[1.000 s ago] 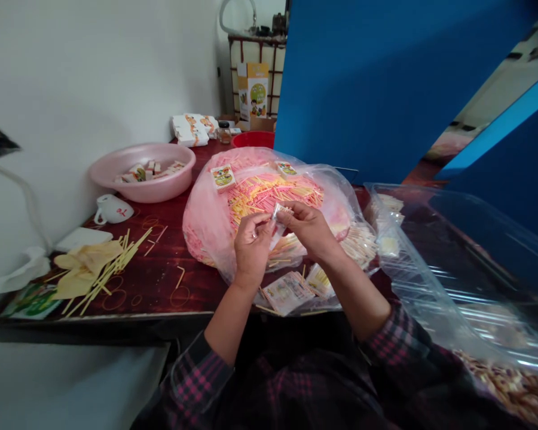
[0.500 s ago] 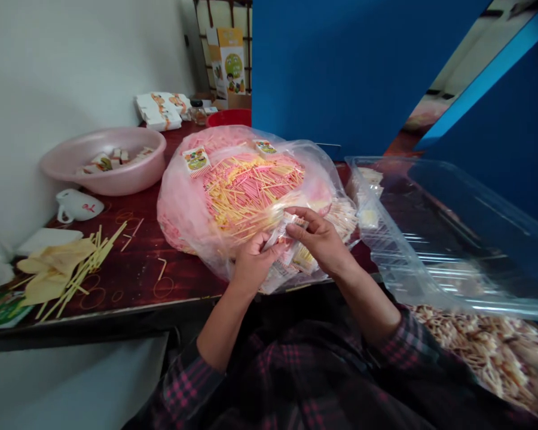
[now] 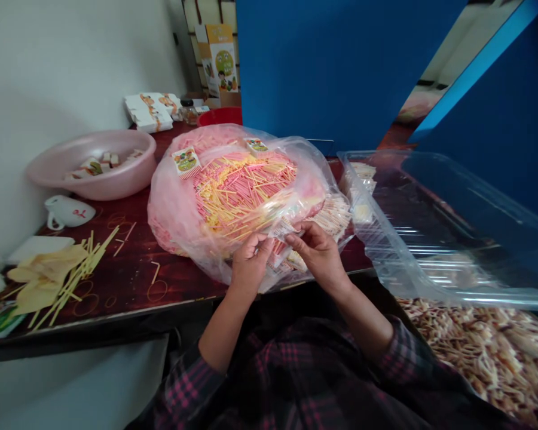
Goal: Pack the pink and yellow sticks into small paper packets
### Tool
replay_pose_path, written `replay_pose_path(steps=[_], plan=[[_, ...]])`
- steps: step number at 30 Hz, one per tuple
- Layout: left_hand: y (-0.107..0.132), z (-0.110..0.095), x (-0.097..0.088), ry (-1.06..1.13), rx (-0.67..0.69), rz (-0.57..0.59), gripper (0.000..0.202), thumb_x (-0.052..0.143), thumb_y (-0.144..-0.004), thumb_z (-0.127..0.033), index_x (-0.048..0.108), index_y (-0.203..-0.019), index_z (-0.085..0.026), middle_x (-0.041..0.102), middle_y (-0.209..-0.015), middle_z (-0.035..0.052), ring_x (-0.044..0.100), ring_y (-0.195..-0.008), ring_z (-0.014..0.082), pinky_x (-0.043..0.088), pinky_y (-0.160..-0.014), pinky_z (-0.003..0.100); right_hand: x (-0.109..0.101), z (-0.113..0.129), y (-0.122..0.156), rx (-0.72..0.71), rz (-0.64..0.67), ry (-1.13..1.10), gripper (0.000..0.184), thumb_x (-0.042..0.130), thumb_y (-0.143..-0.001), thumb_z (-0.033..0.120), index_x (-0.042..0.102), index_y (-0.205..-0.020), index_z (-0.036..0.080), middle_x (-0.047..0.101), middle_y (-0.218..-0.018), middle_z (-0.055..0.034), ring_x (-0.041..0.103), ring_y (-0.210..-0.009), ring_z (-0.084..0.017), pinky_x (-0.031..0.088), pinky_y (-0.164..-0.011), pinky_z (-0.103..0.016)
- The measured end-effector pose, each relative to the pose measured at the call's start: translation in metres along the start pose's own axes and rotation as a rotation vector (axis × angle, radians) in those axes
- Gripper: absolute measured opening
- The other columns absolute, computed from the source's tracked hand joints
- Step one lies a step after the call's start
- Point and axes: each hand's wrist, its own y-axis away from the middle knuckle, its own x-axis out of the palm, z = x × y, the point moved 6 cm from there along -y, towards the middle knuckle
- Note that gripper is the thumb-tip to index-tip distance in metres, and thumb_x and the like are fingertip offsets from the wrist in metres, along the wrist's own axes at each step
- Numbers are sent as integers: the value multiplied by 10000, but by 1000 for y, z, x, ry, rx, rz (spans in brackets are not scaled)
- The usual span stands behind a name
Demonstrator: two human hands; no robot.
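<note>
Both forearms reach forward from dark plaid sleeves with pink checks [image 3: 186, 382], angling inward until the hands nearly meet near the front edge of the dark red wooden bench [image 3: 134, 266]. The left hand [image 3: 250, 263] pinches a small clear plastic packet [image 3: 281, 229] between thumb and bent fingers; the right hand [image 3: 320, 254] pinches its other side. The packet sits at the near side of the large clear plastic bag [image 3: 168, 206] of thin pink and yellow sticks [image 3: 246, 185].
</note>
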Motion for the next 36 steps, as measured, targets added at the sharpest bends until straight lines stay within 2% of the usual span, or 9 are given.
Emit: replay_pose_path(steps=[4,8,11,14,18,22,28,32,36], plan=[[1,-1,-1,-57,34,-24,209,662,-871,-399,674,-773,-214,608,-660,-26,558,-647,142,458,-681,270,3,6,2,-33,145,127,225,742,-809,430,652,-805,224,600,-734,17,532,-694,-144,444,-679,-294],[-1,4,0,-7,7,-24,167,685,-858,-371,705,-910,-214,679,-771,-1,620,-712,153,498,-707,276,4,11,3,-7,174,157,305,739,-800,425,591,-641,212,498,-617,43,451,-616,-124,391,-621,-282],[-1,0,3,-16,23,74,292,714,-838,-316,691,-1110,-214,740,-945,46,679,-823,183,534,-751,299,0,8,2,50,161,17,216,741,-782,435,686,-825,231,633,-757,20,562,-706,-149,476,-718,-302],[7,-4,-2,-174,72,103,386,692,-841,-255,654,-1223,-217,742,-919,40,683,-789,181,535,-751,306,-22,-1,-3,41,39,84,274,709,-805,414,695,-1026,252,711,-912,-4,614,-744,-165,520,-770,-332],[26,4,-5,-557,184,163,179,601,-917,-238,735,-1035,-227,739,-926,53,682,-861,210,529,-815,343,-43,-14,-1,-188,-18,620,263,577,-876,285,709,-1090,208,748,-1003,-93,664,-879,-247,525,-879,-423],[31,27,-1,-944,236,217,173,596,-921,-205,752,-993,-190,728,-987,105,653,-989,282,510,-924,433,-38,-35,9,-337,-26,1026,357,557,-898,218,683,-1230,179,677,-1329,-159,559,-1286,-332,347,-1139,-558],[13,42,1,-1206,209,250,172,651,-887,-185,734,-1030,-140,713,-1108,154,606,-1068,329,475,-965,473,-27,-39,20,-405,-31,1119,375,527,-946,227,657,-1298,218,602,-1466,-112,454,-1428,-309,230,-1207,-582],[11,41,-1,-1184,211,222,148,581,-903,-144,723,-867,-165,719,-1026,139,608,-1015,319,476,-926,456,-18,-39,28,-480,40,1147,385,543,-975,320,634,-1342,244,550,-1523,-109,386,-1484,-319,164,-1227,-615],[14,37,-10,-1022,262,130,201,545,-928,-189,715,-822,-200,723,-945,103,622,-972,284,491,-905,422,-20,-43,25,-411,-12,1158,495,541,-971,322,544,-1455,219,511,-1547,-148,372,-1488,-342,179,-1212,-643]])
